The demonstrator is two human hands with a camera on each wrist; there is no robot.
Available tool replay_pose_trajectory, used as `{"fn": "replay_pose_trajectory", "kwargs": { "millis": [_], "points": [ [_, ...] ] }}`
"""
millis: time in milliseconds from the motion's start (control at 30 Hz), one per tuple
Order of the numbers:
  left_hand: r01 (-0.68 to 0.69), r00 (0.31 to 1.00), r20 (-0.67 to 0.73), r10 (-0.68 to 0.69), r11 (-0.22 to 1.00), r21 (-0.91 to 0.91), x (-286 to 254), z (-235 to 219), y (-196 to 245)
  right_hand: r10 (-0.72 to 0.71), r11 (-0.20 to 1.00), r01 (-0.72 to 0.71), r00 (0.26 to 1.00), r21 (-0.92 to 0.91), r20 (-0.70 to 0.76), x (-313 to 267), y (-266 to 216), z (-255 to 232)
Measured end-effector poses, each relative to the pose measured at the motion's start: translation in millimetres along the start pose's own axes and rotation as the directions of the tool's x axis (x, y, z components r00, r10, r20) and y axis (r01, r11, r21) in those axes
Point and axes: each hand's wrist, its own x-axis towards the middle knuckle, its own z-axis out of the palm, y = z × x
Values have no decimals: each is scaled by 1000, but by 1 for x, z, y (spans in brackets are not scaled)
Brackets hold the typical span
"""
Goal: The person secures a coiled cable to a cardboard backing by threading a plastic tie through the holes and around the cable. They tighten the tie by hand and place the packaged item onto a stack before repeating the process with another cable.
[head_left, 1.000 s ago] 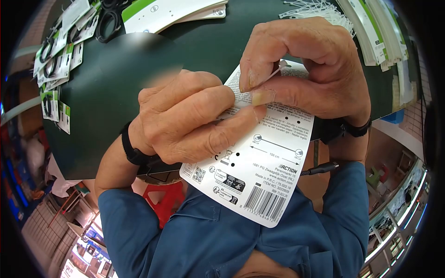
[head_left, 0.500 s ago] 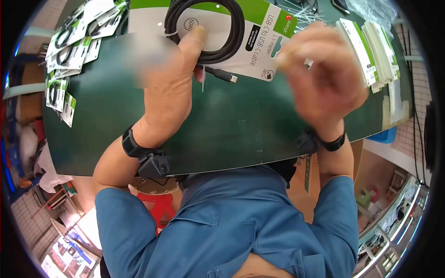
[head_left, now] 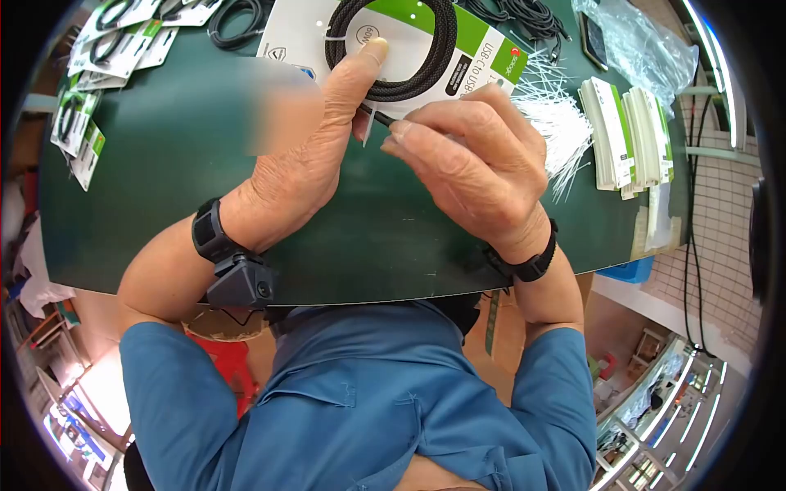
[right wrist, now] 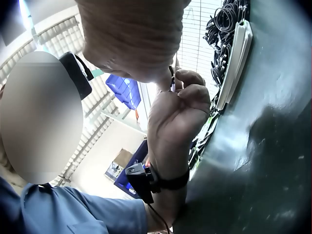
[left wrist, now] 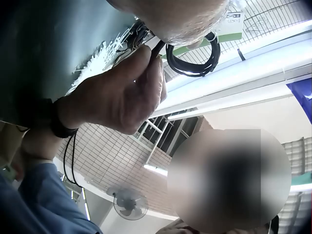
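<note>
A white and green USB-C cable card point(head_left: 468, 51) faces up over the table's far side, with a black braided cable coil point(head_left: 444, 37) fastened to its front. My left hand point(head_left: 315, 151) grips the card's near edge, its thumb laid on the front inside the coil; its other fingers are mostly hidden. With thumb and forefinger, my right hand point(head_left: 479, 159) pinches the cable's loose end point(head_left: 377, 116) just below the coil. A white cable tie point(head_left: 368, 131) hangs beside that end. The left wrist view also shows the coil point(left wrist: 195, 70) beyond both hands.
On the dark green table point(head_left: 385, 237), loose white cable ties point(head_left: 553, 131) lie right of the hands, beside stacked cards point(head_left: 610, 135). Carded cables point(head_left: 123, 57) pile up at the left. Farther back are black cables point(head_left: 524, 18), a phone point(head_left: 594, 41) and a clear plastic bag point(head_left: 647, 49).
The card was back side up near the body with both hands at a tie; it has turned front side up and moved away. The right hand, apart half a second ago, now pinches the cable end.
</note>
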Motion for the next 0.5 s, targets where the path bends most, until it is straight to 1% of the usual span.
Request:
{"fn": "replay_pose_trajectory", "kwargs": {
  "millis": [33,67,100,133,167,233,300,333,367,400,467,500],
  "points": [
    [-19,1000,9,18,999,28,-1,0,-1,-2,999,2,1000,35,9,0,-2,-1],
    [-16,1000,0,16,1000,17,0,0,-2,-37,998,36,999,61,5,0,-3,-1],
    [-54,998,-12,55,996,69,0,1,-3,-40,997,39,999,65,17,1,-5,0],
    [-91,995,-21,94,988,123,1,1,-4,-89,995,89,996,53,-7,3,-7,1],
    [-89,995,-26,93,989,117,0,0,-5,-136,990,138,990,39,-33,5,-10,2],
    [-124,991,-13,134,944,304,-2,-4,-7,-151,987,152,988,45,-17,7,-17,6],
    [-133,990,-9,142,947,292,-1,-3,-7,-154,985,159,985,59,-82,6,-21,11],
    [-153,986,-14,168,926,346,1,-3,-8,-145,987,148,988,59,-55,7,-19,8],
    [-172,981,-16,195,900,400,2,-3,-7,-143,987,146,988,59,-57,6,-16,6],
    [-173,981,-15,195,899,403,3,-2,-6,-93,992,97,994,77,-54,5,-12,4],
    [-155,985,-35,169,956,249,4,1,-4,-17,997,21,998,79,-56,3,0,5],
    [-155,985,-34,169,956,250,4,1,-4,31,999,-30,998,29,-61,2,4,7]
  ]
}}
